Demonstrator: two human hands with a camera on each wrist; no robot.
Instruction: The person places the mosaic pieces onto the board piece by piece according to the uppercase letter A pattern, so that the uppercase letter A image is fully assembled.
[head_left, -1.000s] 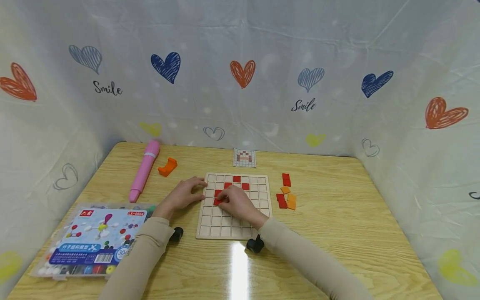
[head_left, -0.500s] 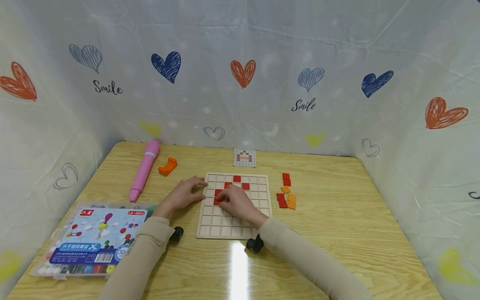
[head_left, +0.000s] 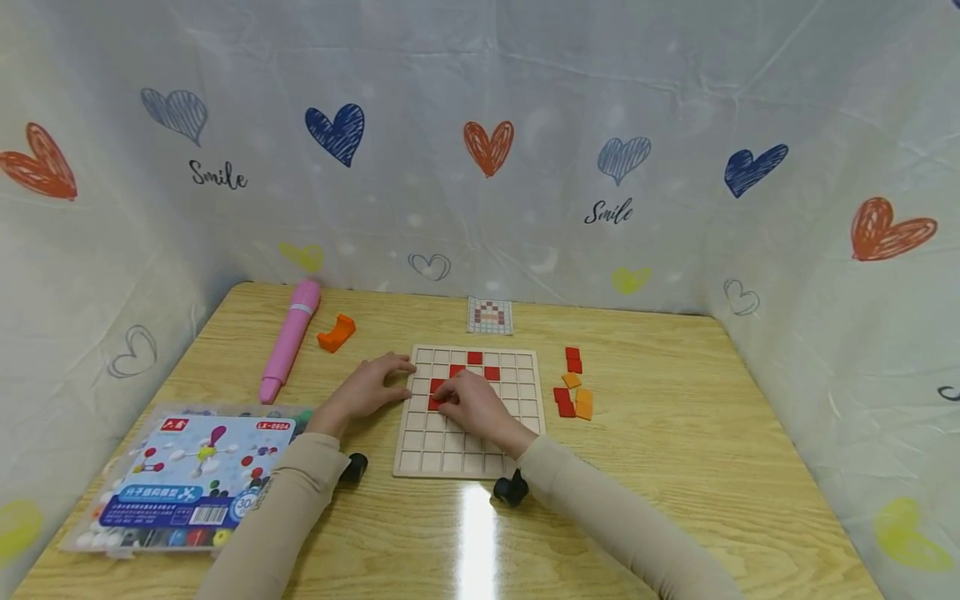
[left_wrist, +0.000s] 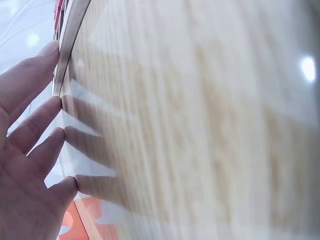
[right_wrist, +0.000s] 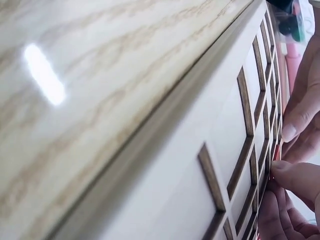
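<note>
A light wooden grid board lies at the middle of the table. In its cells sit several square red tiles, one of them the top tile. My right hand reaches over the board, thumb and fingertips pinched together at a red tile in the left part of the grid. In the right wrist view, a sliver of red shows beside the thumb; the hand covers most of the tile. My left hand touches the board's left edge, its fingers extended and spread.
Loose red tiles and orange tiles lie right of the board. Behind it is a pattern card. At left are a pink pen-shaped tube, an orange curved piece and a molecule-model box.
</note>
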